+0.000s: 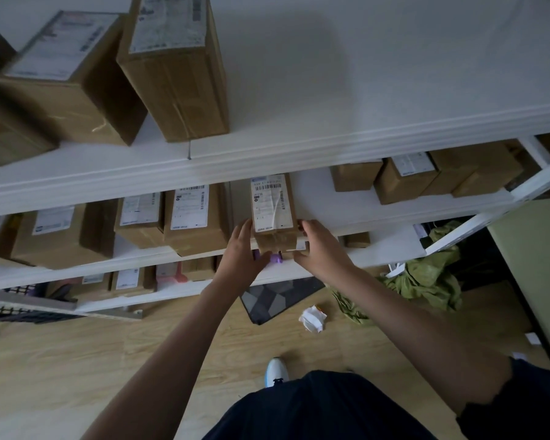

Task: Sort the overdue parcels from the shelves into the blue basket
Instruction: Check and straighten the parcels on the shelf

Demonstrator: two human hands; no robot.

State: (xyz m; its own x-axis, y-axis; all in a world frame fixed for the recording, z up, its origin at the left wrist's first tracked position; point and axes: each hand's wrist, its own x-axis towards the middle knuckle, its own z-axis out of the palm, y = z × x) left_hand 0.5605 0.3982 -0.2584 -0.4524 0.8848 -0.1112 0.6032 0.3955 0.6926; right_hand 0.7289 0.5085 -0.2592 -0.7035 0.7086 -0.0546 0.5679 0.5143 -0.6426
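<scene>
Dark shorts (315,408) fill the bottom of my view, with a white shoe (276,371) poking out onto the wooden floor (61,360). Both forearms stretch up to the middle shelf (378,211) of the white rack. I've got a narrow brown parcel (273,214) between the hands, its near end sticking out over the shelf's front edge, white label with barcode facing up. Left hand (240,252) lies flat against the parcel's left side, fingers straight. Right hand (319,249) takes the right side, fingers curled over the corner, thumb underneath near the front end. Something small and purple (275,258) shows just below the parcel between the hands; I can't tell what it is.

Left of it on the same shelf, more labelled boxes (189,214) stand side by side. Further right, well apart, sits another cluster of boxes (407,179). On the top shelf, two big cartons (178,74) at the left. Down on the floor, a crumpled white paper (311,318), a patterned grey mat (277,296) and green cloth (426,281). A dark basket's rim (19,312) shows at the far left, its colour unclear.
</scene>
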